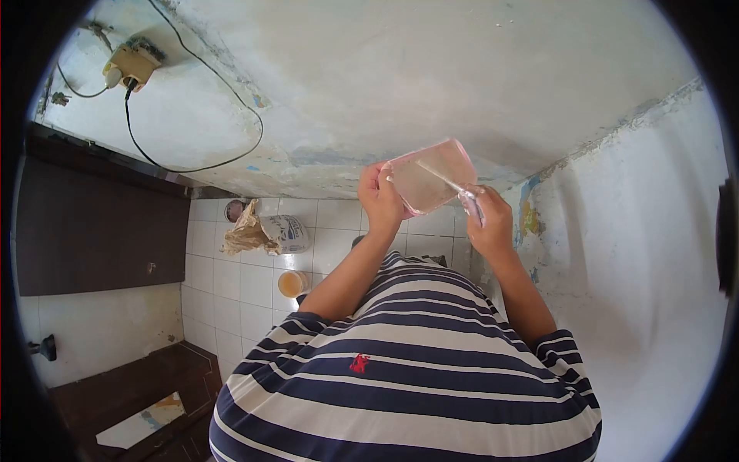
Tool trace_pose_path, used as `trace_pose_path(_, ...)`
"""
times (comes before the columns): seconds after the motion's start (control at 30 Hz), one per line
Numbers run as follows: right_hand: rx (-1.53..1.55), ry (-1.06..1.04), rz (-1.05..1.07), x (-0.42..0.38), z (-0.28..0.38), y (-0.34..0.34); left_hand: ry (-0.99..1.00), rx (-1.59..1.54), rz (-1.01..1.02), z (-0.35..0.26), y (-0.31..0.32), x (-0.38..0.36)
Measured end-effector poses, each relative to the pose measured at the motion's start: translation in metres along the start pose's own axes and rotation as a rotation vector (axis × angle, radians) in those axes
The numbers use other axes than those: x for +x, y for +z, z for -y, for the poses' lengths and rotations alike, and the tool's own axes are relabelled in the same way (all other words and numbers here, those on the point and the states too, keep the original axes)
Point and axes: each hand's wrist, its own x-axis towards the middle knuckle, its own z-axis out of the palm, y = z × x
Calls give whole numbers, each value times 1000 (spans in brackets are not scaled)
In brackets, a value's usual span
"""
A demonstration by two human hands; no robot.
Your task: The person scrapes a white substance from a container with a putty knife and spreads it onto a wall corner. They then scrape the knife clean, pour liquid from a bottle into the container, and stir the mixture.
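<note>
A shallow pink tray [422, 187] with rounded corners is in front of my chest, close to the wall. Pale, putty-like material coats its inside. My left hand [379, 202] is closed on the tray's left edge, thumb over the rim. In my right hand [490, 225] is the handle of a putty knife [460, 189], smeared with the same pale stuff. Its narrow blade, seen nearly edge-on, slants up and left across the tray's inside.
Patchy walls [431, 69] meet in a corner at the right. A socket box [132, 63] with a dangling black cable is at upper left. On the tiled floor [223, 273] stand an opened sack [286, 234] and a tub [292, 284]. Dark wooden furniture [100, 223] lines the left.
</note>
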Motion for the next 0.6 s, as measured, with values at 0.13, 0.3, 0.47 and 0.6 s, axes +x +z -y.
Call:
trace_pose_path(0.13,5,20,-124,4,3,-2,-31,9,-2,4,3,4)
trace_pose_path(0.3,18,134,110,16,-6,-20,-53,-52,12,9,-2,6)
trace_pose_path(0.47,231,343,428,31,-11,-44,3,-140,241,11,-18,12)
trace_pose_path(0.6,169,156,473,25,-11,-49,-186,-320,153,4,-15,8)
